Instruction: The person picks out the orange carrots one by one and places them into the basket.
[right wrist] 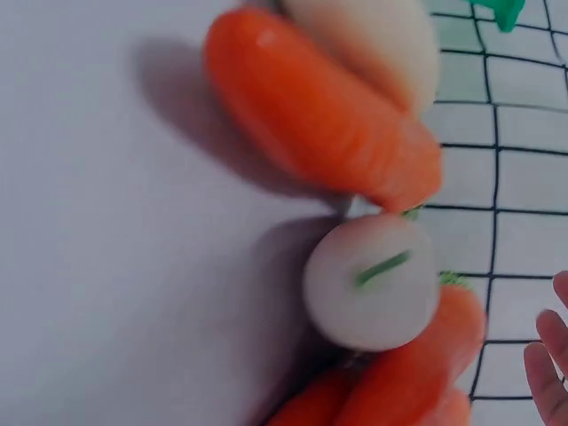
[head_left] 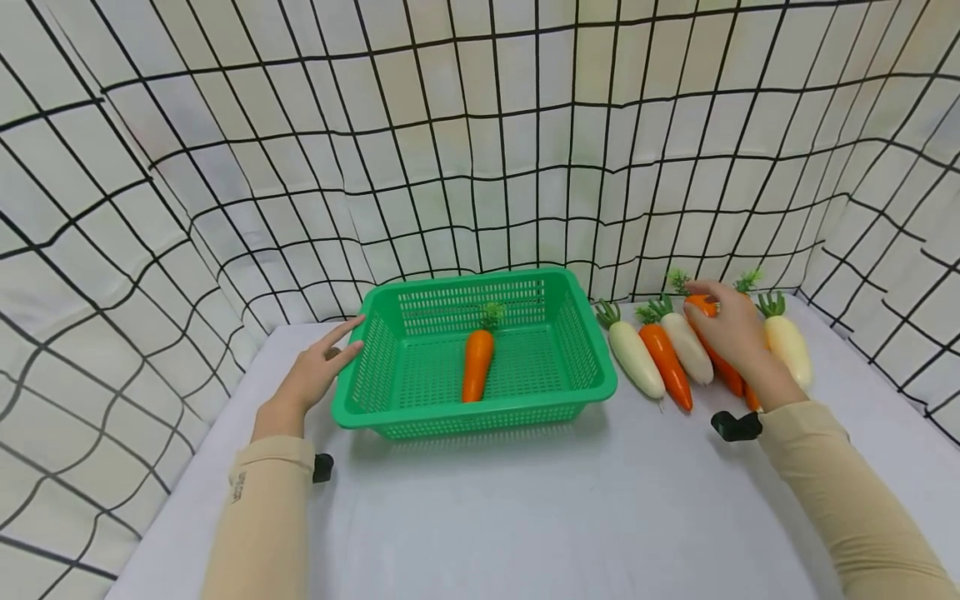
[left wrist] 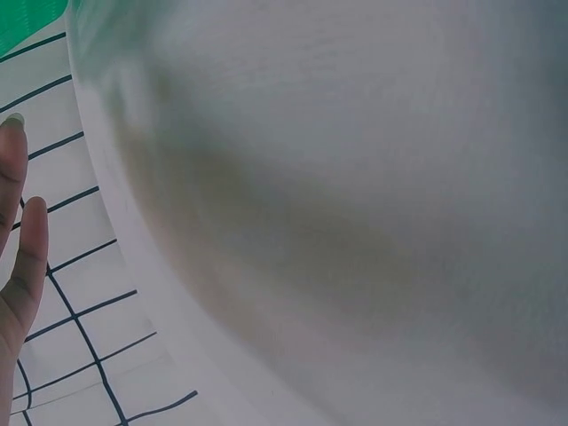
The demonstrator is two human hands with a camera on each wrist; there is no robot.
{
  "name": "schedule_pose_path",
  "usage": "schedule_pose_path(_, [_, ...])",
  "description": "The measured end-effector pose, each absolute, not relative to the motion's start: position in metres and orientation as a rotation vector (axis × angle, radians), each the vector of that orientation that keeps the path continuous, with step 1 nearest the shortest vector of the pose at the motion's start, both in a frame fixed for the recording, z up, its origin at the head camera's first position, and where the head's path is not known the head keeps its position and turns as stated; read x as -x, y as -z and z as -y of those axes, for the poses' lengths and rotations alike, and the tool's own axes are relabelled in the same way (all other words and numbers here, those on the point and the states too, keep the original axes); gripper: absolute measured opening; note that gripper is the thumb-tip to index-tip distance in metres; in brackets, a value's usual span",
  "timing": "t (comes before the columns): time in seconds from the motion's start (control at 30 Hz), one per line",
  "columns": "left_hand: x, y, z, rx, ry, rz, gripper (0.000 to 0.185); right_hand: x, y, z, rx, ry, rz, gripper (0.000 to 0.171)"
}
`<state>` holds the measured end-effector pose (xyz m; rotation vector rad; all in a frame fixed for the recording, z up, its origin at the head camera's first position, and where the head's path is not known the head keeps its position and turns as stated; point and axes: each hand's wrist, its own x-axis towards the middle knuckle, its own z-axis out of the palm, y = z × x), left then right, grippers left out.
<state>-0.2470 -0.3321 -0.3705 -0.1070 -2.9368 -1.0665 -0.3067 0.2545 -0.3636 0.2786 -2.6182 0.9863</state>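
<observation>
A green plastic basket (head_left: 480,421) sits on the table with one carrot (head_left: 477,360) lying in it, leafy end toward the back. My left hand (head_left: 303,379) is at the basket's left rim, fingers extended and touching or very close to it. To the right of the basket lies a row of carrots and white radishes. Over that row my right hand (head_left: 726,325) hovers by the top of a carrot (head_left: 723,367), its fingers slightly bent. The right wrist view shows the fingers (right wrist: 552,342) apart from the nearby carrot (right wrist: 457,333). Another carrot is mostly hidden beneath this hand.
Left in the row are a white radish (head_left: 636,358), a carrot (head_left: 666,367) and a second white radish (head_left: 687,346). A cream-coloured radish (head_left: 791,350) lies at the right end. White walls with a black grid (head_left: 480,150) close off the back and sides.
</observation>
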Motion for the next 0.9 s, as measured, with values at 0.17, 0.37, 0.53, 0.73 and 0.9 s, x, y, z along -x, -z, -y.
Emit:
schedule_pose_path(0.17, [0.247,0.371,0.331,0.114,1.07,2.932,0.066,0.315,0.374,-0.265,-0.218,-0.897,2.701,0.043])
schedule_pose_path(0.37, [0.246,0.372,0.331,0.107,1.076,2.93,0.066,0.325,0.383,-0.27,-0.142,-0.88,2.829,0.054])
schedule_pose_path(0.53, [0.247,0.372,0.332,0.106,1.058,2.929,0.066,0.333,0.384,-0.269,-0.098,-0.769,2.914,0.059])
schedule_pose_path(0.73, [0.247,0.371,0.333,0.121,1.037,2.93,0.066,0.338,0.375,-0.263,-0.108,-0.635,2.984,0.056])
schedule_pose_path(0.9, [0.248,0.371,0.333,0.127,1.026,2.931,0.066,0.341,0.372,-0.263,-0.121,-0.593,2.991,0.053])
